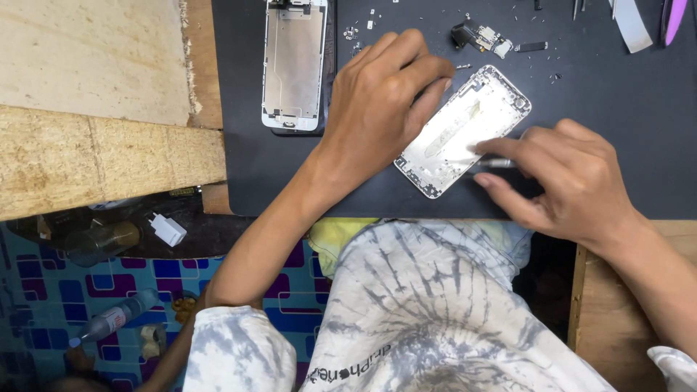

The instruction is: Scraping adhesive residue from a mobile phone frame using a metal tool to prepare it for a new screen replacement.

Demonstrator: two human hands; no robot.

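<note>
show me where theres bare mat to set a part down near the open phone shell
Bare mat lies right of the phone shell, above the right hand; another strip runs below the screen panel, beside the left hand. The top edge is crowded with screws and small parts.

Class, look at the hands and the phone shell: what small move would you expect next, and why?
Probably easing the tool tip further into the shell. The left hand already presses on the shell's upper edge, steadying it on the mat, and the right hand pinches the thin metal tool with its tip at the open inside.
</note>
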